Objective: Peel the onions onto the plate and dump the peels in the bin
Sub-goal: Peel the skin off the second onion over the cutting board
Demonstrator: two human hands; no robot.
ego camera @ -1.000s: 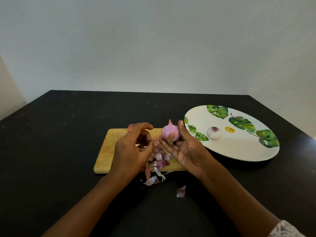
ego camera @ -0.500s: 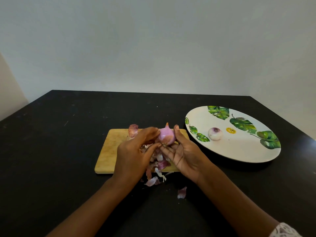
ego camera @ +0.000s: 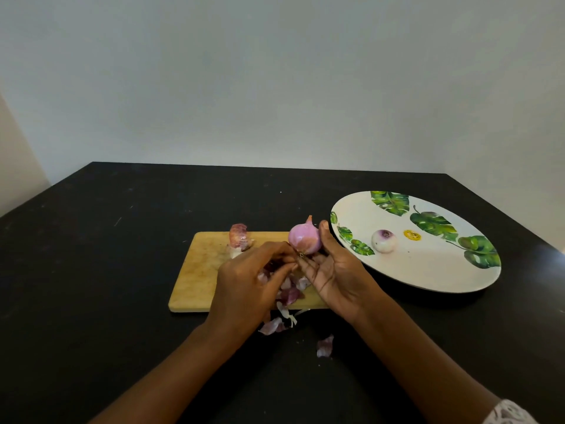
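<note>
My right hand [ego camera: 333, 278] holds a pink, partly peeled onion [ego camera: 304, 238] between thumb and fingers, above the wooden cutting board [ego camera: 198, 270]. My left hand [ego camera: 247, 286] pinches at the onion's root end with its fingertips. A peeled onion [ego camera: 384, 240] lies on the white plate with green leaf prints [ego camera: 428, 270] to the right. Loose purple peels [ego camera: 287, 295] lie on the board under my hands and spill onto the table in front of it. Another unpeeled onion [ego camera: 239, 237] sits at the board's far edge.
Everything rests on a black table [ego camera: 91, 286] against a pale wall. A stray peel [ego camera: 324, 346] lies on the table near my right forearm. No bin is in view.
My left hand came up from the peel pile to the onion, then slid down to its root end. The right hand kept its hold on the onion and turned it slightly.
</note>
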